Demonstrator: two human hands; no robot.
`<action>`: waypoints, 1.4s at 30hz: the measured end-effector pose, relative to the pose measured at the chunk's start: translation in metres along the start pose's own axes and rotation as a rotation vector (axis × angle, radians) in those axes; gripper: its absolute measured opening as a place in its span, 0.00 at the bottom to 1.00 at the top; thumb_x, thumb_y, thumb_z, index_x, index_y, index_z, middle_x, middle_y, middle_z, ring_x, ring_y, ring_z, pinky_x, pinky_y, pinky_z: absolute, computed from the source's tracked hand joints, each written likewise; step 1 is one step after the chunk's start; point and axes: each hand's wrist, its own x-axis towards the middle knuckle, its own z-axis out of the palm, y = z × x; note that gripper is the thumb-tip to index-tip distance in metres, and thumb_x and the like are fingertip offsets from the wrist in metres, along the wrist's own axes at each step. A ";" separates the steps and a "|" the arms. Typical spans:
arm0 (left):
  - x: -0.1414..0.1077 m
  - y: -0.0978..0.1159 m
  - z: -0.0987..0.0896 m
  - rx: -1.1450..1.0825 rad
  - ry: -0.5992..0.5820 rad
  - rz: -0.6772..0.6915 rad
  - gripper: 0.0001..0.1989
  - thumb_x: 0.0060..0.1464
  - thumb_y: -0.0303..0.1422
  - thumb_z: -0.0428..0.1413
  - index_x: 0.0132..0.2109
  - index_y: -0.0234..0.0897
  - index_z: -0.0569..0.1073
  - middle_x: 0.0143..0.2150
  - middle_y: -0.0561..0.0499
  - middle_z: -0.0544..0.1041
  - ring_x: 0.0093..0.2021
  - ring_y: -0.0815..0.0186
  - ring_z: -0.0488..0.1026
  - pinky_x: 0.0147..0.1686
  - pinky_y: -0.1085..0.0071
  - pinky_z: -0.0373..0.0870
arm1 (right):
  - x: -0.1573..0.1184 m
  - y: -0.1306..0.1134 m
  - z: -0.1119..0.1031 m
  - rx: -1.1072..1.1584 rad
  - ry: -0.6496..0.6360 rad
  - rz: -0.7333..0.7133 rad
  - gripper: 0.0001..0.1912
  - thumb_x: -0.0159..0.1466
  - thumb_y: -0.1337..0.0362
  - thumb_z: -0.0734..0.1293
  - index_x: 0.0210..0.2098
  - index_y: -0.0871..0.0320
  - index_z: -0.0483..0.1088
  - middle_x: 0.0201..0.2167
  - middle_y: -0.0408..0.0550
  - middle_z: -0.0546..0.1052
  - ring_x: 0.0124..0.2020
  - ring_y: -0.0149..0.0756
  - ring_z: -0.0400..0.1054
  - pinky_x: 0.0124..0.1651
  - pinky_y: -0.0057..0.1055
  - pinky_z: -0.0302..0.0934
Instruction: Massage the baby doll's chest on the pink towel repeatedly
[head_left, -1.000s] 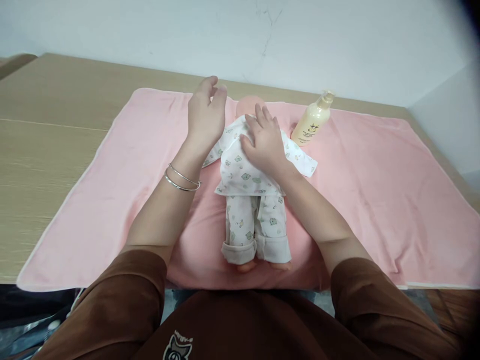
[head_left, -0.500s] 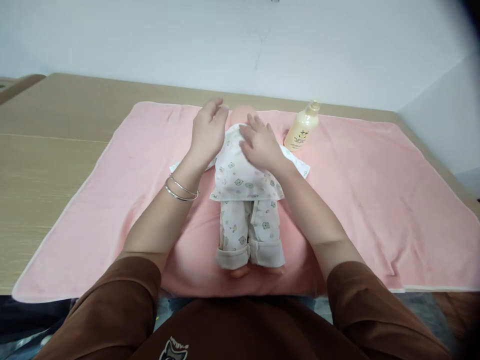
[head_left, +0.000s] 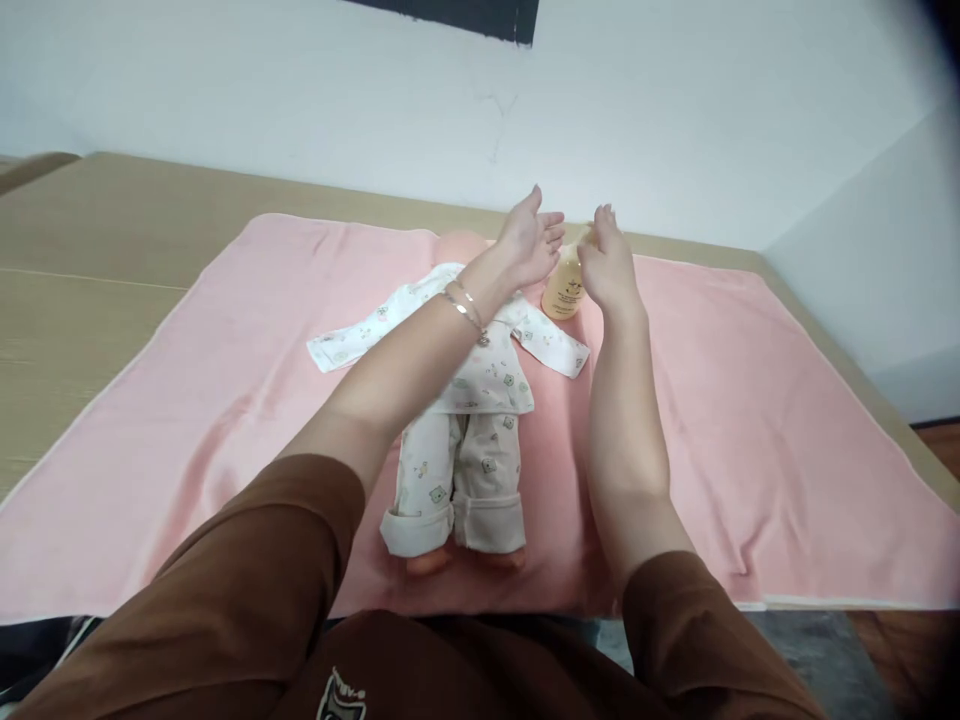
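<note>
Right of the doll (head_left: 491,388), the right hand (head_left: 609,265) is at the bottle (head_left: 562,298), grip unclear; the left hand (head_left: 531,243) is empty, fingers loose. Seemingly a reach, calling next for steady hold.

Table (head_left: 90,310) before wall (head_left: 300,120), blanket (head_left: 712,430) on table, doll (head_left: 487,385) on blanket, head (head_left: 457,246) far, feet (head_left: 427,563) near, bottle (head_left: 561,297) on blanket's far part, right of doll's head, left hand (head_left: 531,240) just left of bottle, right hand (head_left: 611,268) at bottle's right side
</note>
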 end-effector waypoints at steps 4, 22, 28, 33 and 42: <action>0.019 0.001 0.016 -0.473 -0.118 -0.200 0.44 0.70 0.53 0.23 0.74 0.25 0.57 0.73 0.33 0.66 0.78 0.56 0.59 0.71 0.54 0.66 | -0.003 -0.001 0.005 -0.040 -0.004 -0.067 0.32 0.73 0.65 0.49 0.74 0.63 0.54 0.77 0.62 0.57 0.79 0.49 0.49 0.79 0.61 0.42; -0.109 0.016 -0.069 -0.177 -0.137 -0.186 0.37 0.70 0.40 0.26 0.69 0.30 0.69 0.63 0.38 0.79 0.70 0.55 0.72 0.68 0.55 0.73 | 0.008 -0.039 0.023 -0.246 0.123 0.189 0.26 0.71 0.65 0.52 0.64 0.70 0.63 0.63 0.75 0.69 0.65 0.63 0.66 0.65 0.64 0.62; -0.160 0.036 -0.097 0.007 -0.039 -0.060 0.34 0.72 0.36 0.27 0.65 0.37 0.73 0.61 0.45 0.81 0.69 0.55 0.74 0.65 0.53 0.78 | -0.005 -0.043 0.022 -0.295 0.133 0.139 0.28 0.72 0.70 0.51 0.69 0.74 0.59 0.68 0.76 0.65 0.72 0.58 0.60 0.74 0.53 0.53; -0.180 0.054 -0.101 -0.164 -0.083 -0.055 0.35 0.72 0.37 0.25 0.64 0.38 0.74 0.62 0.49 0.80 0.71 0.56 0.70 0.63 0.56 0.77 | -0.010 -0.047 0.015 -0.282 0.024 0.181 0.37 0.69 0.69 0.59 0.75 0.73 0.48 0.78 0.70 0.48 0.79 0.59 0.45 0.79 0.59 0.44; -0.221 0.077 -0.091 -0.557 -0.108 -0.235 0.35 0.73 0.41 0.23 0.65 0.35 0.68 0.65 0.49 0.77 0.73 0.62 0.67 0.68 0.65 0.72 | -0.094 -0.139 -0.042 0.326 -0.005 -0.310 0.36 0.77 0.54 0.51 0.77 0.69 0.47 0.81 0.57 0.44 0.82 0.41 0.37 0.83 0.41 0.38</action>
